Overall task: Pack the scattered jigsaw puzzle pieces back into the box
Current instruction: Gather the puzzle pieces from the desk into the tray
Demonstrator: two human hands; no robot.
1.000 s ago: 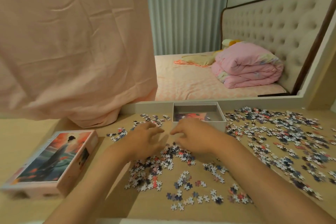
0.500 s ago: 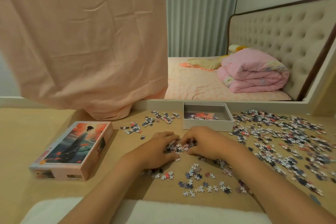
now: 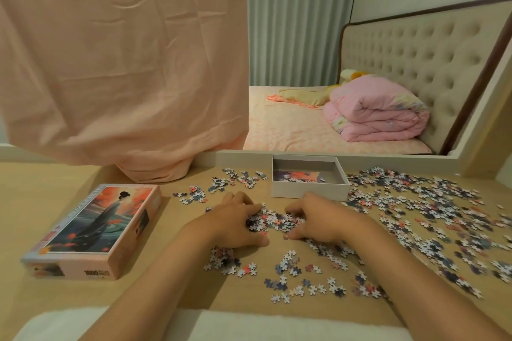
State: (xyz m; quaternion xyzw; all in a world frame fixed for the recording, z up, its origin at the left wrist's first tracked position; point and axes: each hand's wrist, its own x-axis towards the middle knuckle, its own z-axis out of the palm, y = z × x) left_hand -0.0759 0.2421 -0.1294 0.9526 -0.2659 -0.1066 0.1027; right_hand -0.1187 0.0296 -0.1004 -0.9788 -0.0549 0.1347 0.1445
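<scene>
Along the bottom edge a white padded strip (image 3: 83, 324) is seen, lying at the near side of the wooden counter (image 3: 171, 271). Just beyond it, loose pieces (image 3: 302, 279) are scattered thinly across the counter in small white, grey-blue and coral groups. Past these, the left hand (image 3: 235, 223) and the right hand (image 3: 315, 220) are laid on the counter facing one another, palms down. A heap of pieces (image 3: 274, 220) is enclosed between them: the fingers of both hands are curled inward around it, and the thumbs are set on the counter at its near side. The heap is thus cupped from both flanks and rests on the counter surface.

To the left, well apart from the hands, the box lid (image 3: 97, 230) is laid flat with its printed picture upward. Directly behind the hands, the open box (image 3: 309, 192) is placed near the back of the counter. A printed sheet and only a few pieces are visible inside it. A broad spread of pieces (image 3: 432, 216) is distributed over the counter to the right of the box, and a smaller cluster (image 3: 235, 178) is found to its left.

Behind the counter, a peach cloth (image 3: 124, 63) is hung over the left half of the view. To the right of it, a bed (image 3: 288, 127) is shown carrying a folded pink quilt (image 3: 376, 111), with a tufted headboard (image 3: 410, 63) and a pale pleated curtain (image 3: 299, 19) beyond
</scene>
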